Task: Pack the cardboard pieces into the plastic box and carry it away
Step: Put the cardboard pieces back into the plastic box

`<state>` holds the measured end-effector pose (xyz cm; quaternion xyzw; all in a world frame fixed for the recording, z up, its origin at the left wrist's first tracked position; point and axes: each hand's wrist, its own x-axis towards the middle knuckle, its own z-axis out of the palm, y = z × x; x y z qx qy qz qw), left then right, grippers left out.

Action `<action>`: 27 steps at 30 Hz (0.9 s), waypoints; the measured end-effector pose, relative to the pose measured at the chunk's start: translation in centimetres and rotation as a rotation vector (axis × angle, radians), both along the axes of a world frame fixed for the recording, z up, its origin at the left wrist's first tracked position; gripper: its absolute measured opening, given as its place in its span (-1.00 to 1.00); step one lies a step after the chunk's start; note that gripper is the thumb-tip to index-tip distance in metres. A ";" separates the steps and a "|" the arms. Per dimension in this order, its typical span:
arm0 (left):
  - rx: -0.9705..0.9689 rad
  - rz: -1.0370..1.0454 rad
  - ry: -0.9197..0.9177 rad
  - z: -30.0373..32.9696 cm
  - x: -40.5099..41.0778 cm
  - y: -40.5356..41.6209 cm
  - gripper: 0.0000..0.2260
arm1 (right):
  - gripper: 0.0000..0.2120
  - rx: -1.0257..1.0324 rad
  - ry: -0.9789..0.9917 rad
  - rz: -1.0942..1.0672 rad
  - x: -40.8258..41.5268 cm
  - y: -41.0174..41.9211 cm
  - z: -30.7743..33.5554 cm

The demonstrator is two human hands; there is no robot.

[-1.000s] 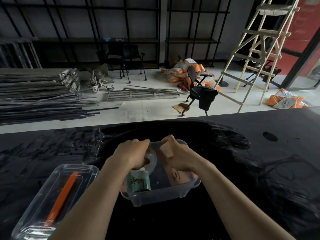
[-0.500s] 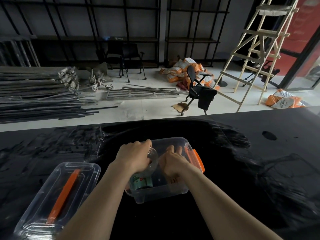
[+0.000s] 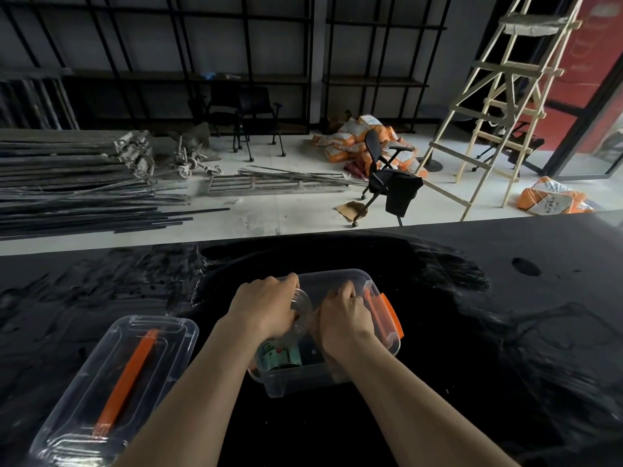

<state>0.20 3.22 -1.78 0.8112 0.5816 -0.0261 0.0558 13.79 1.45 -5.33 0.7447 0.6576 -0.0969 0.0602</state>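
Both of your hands are down in the clear plastic box (image 3: 340, 375), which sits on the black table (image 3: 472, 348) near the middle of your view and tilts a little, its right side raised. Your left hand (image 3: 266, 310) is curled over the top of a clear plastic bottle (image 3: 300, 315) and grips it; the bottle stands in the left part of the box, its green label (image 3: 278, 355) showing through the near wall. Your right hand (image 3: 344, 318) reaches into the box just right of the bottle with its fingers bent downward. It may be pressing on a cardboard piece, but the hand and the dim light hide what lies under it, so I cannot tell what it holds or how far it is closed. An orange latch (image 3: 391, 315) hangs on the right end of the box, just beside your right hand.

To the left and nearer to you, well apart from the box, the clear lid (image 3: 111, 382) lies flat on the table with an orange handle (image 3: 129, 375) running along its length.

Beyond the far edge of the table, the pale floor carries a stack of long metal bars (image 3: 67, 183) at the left, a black office chair (image 3: 387, 178) in the middle, orange sacks (image 3: 354, 139) behind the chair and a wooden ladder (image 3: 499, 96) at the right.
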 end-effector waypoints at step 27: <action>0.218 -0.228 -0.028 0.3 2.7 -2.3 -0.75 | -0.71 -0.116 0.203 -0.059 2.6 0.8 1.2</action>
